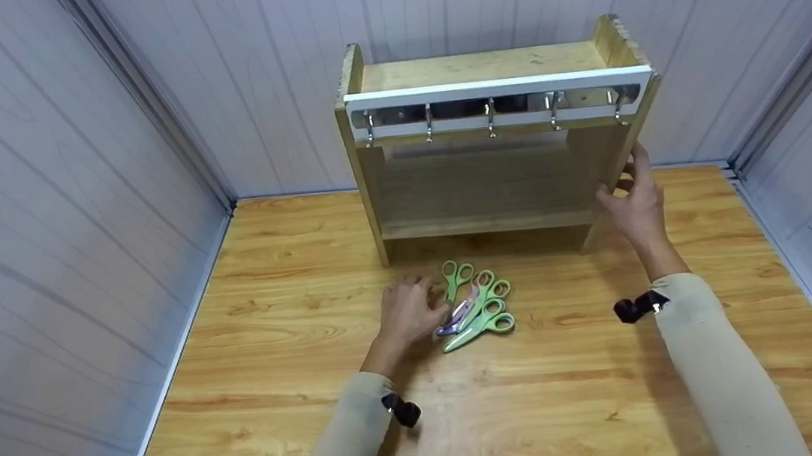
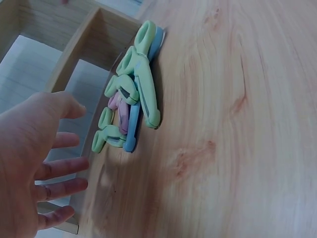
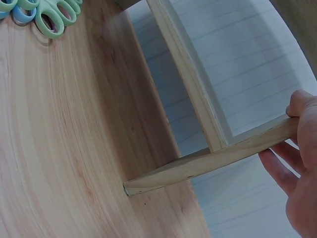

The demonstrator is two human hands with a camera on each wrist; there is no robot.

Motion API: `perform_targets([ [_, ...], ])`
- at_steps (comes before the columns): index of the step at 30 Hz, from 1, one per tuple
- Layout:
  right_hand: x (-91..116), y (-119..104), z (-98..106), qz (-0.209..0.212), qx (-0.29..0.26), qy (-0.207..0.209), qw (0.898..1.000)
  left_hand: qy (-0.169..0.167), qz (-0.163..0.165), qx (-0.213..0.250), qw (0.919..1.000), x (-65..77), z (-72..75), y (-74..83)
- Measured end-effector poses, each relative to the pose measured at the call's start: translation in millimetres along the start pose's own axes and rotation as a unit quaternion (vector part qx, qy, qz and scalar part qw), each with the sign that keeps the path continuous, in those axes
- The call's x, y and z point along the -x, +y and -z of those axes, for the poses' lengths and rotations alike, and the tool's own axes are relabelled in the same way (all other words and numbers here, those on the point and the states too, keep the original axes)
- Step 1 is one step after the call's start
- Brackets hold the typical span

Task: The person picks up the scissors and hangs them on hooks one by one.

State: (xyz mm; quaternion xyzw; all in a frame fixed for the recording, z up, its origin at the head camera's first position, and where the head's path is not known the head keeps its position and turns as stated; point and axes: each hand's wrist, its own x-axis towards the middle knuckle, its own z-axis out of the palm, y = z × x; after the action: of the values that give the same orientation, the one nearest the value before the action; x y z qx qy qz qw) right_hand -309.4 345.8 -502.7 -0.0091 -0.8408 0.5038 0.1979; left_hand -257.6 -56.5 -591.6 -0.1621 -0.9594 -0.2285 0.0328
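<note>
A pile of scissors (image 1: 466, 336) with green, pink and blue parts lies on the wood-grain floor in front of a wooden rack (image 1: 488, 224). My left hand (image 1: 406, 311) is low at the left edge of the pile. In the left wrist view its fingers (image 2: 64, 191) are spread and nothing is in them, with the thumb nearest the green handles (image 2: 123, 88). My right hand (image 1: 638, 209) grips the rack's right side panel (image 3: 208, 162), thumb on the inner side and fingers around the outer side.
A white rail (image 1: 497, 88) with several metal hooks (image 1: 490, 117) runs across the rack's upper front. Pale panelled walls (image 1: 270, 84) stand behind and on both sides. The wood-grain floor (image 1: 546, 410) extends toward me, and a small black device (image 1: 402, 409) sits on each wrist.
</note>
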Motion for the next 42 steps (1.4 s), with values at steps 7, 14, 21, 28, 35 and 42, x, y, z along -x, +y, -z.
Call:
perform_targets([
  [7,0,1,-1,0.005,-0.013,0.005,1.0,-0.009,0.013,-0.001,0.9999,-0.1,-2.1,1.5],
  [14,1,-1,0,-0.005,-0.003,-0.001,1.0,0.0,0.004,-0.048,0.9988,-1.2,-7.1,2.5],
  [21,-2,0,3,-0.026,0.017,-0.023,0.999,0.027,-0.011,-0.065,0.9975,-12.1,-46.8,-24.9],
  [28,-1,-2,3,-0.018,0.008,-0.02,1.0,0.021,-0.009,-0.082,0.9964,-11.6,-45.8,-21.6],
  [35,-1,-1,1,-0.008,-0.005,-0.002,1.0,0.029,-0.011,-0.103,0.9942,-12.1,-46.2,-19.5],
  [42,0,-1,-1,-0.004,-0.007,0.005,1.0,0.042,-0.015,-0.089,0.995,-14.9,-49.0,-21.1],
])
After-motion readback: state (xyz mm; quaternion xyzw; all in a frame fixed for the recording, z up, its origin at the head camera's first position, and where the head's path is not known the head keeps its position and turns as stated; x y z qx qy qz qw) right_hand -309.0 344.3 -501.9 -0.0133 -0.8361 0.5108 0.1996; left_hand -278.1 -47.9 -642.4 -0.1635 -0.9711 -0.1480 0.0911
